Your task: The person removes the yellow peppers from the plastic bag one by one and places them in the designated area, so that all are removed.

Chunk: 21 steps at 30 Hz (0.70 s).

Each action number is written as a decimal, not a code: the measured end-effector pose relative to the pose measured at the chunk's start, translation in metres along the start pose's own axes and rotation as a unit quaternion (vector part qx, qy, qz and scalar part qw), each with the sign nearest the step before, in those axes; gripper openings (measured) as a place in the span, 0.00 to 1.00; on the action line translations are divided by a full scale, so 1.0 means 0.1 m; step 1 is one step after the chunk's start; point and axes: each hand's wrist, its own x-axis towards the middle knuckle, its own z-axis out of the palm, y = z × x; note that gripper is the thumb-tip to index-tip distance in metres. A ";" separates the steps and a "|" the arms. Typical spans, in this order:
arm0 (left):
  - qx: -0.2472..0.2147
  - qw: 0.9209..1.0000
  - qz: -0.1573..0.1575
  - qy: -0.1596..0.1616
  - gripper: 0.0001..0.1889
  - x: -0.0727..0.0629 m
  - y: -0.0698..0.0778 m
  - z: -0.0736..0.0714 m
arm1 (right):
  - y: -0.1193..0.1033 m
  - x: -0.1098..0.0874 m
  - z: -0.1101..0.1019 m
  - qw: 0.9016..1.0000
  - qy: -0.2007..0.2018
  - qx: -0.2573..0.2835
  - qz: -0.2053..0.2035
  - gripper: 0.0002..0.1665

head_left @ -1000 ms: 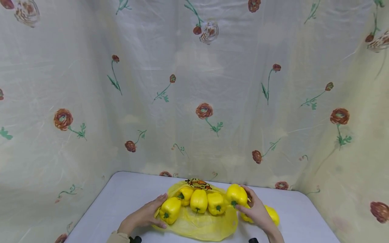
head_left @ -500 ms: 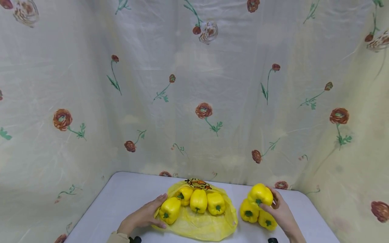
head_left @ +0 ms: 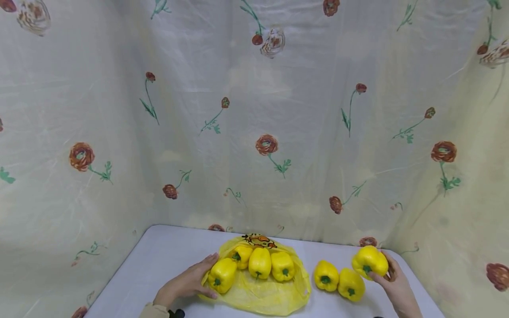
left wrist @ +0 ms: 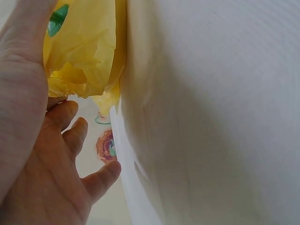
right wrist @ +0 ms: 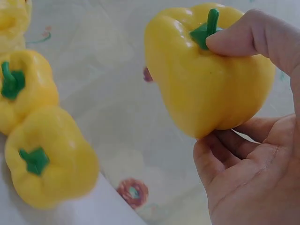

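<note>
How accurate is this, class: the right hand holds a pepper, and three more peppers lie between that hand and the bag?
The count is wrong: the head view shows two peppers, not three, between the right hand and the bag. The right hand does hold a pepper.

The place is laid out as a curtained booth [head_left: 43, 212], enclosed by pale cloth [head_left: 306, 132] hung along the far, left and right sides and printed with red-brown blooms [head_left: 267, 145] on green stems. A white-topped table [head_left: 171, 249] with rounded far corners is closely surrounded by it. Whether a home or a studio is shown cannot be told.
</note>
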 end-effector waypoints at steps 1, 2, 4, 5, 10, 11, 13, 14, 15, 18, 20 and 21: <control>0.001 1.000 0.000 0.000 0.62 0.00 0.00 0.00 | 0.03 -0.01 -0.03 1.000 0.006 0.007 0.004 0.56; 0.003 1.000 -0.001 0.000 0.62 0.00 0.01 0.00 | 0.06 -0.01 -0.06 1.000 0.012 0.017 0.006 0.56; 0.003 1.000 -0.002 0.000 0.62 0.00 0.01 0.00 | 0.12 -0.01 -0.11 0.999 0.023 0.033 0.006 0.56; 0.002 1.000 -0.003 -0.001 0.62 0.00 0.01 0.00 | 0.16 -0.01 -0.13 0.999 0.025 0.043 0.006 0.56; -0.002 1.000 -0.004 -0.003 0.62 -0.02 0.03 -0.01 | 0.30 0.03 -0.25 0.998 0.032 0.047 0.030 0.58; -0.004 1.000 -0.004 -0.003 0.62 -0.02 0.03 -0.01 | 0.33 0.04 -0.27 0.998 0.029 0.047 0.038 0.59; -0.006 1.000 -0.004 -0.004 0.62 -0.02 0.03 -0.01 | 0.39 0.07 -0.31 0.998 0.028 0.041 0.046 0.61; -0.005 1.000 -0.004 -0.003 0.62 -0.02 0.03 -0.01 | 0.42 0.08 -0.33 0.998 0.027 0.043 0.044 0.61; -0.004 1.000 -0.004 -0.003 0.62 -0.01 0.02 -0.01 | 0.46 0.10 -0.34 0.998 0.031 0.043 0.046 0.62; 0.000 1.000 -0.004 -0.002 0.62 0.00 0.01 0.00 | 0.53 0.11 -0.36 0.998 0.031 0.034 0.043 0.61; 0.002 1.000 -0.004 -0.001 0.62 0.00 0.00 0.00 | 0.58 0.10 -0.36 0.998 0.035 0.027 0.033 0.60; 0.003 1.000 -0.004 -0.002 0.62 0.01 0.00 0.01 | 0.61 0.08 -0.36 0.998 0.049 0.024 0.017 0.58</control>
